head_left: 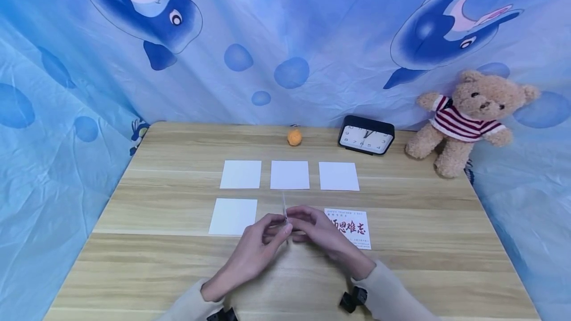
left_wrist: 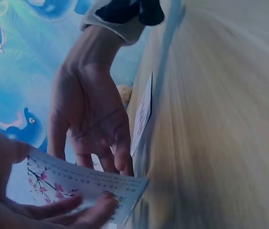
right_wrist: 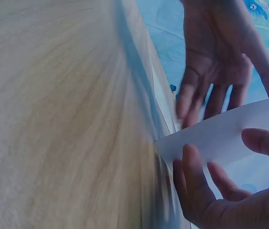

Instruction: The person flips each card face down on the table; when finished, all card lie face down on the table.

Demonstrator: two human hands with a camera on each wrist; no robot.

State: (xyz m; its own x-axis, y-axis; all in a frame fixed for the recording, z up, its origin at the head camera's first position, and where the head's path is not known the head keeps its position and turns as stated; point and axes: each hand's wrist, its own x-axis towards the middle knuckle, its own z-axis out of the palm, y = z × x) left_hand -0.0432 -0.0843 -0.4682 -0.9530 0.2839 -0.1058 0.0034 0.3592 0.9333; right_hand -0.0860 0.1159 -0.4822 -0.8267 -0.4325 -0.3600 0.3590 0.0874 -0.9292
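Observation:
A thin card stands almost edge-on between my two hands in the head view. My left hand (head_left: 260, 244) holds it with the thumb at its near edge; its fingers lie on the printed face of the card (left_wrist: 89, 183), which shows pink blossoms and small text. My right hand (head_left: 321, 232) holds the card from the other side, thumb and fingers against the plain white face of the card (right_wrist: 220, 129). Some fingertips are hidden behind the card. Beside the right hand, a card with red characters (head_left: 354, 227) lies partly covered by it.
A white card (head_left: 233, 216) lies left of the hands. Farther back lie a left white card (head_left: 241, 175), a middle one (head_left: 290, 175) and a right one (head_left: 339, 176). Behind them are a small orange ball (head_left: 294, 137), a black clock (head_left: 367, 135) and a teddy bear (head_left: 473, 118).

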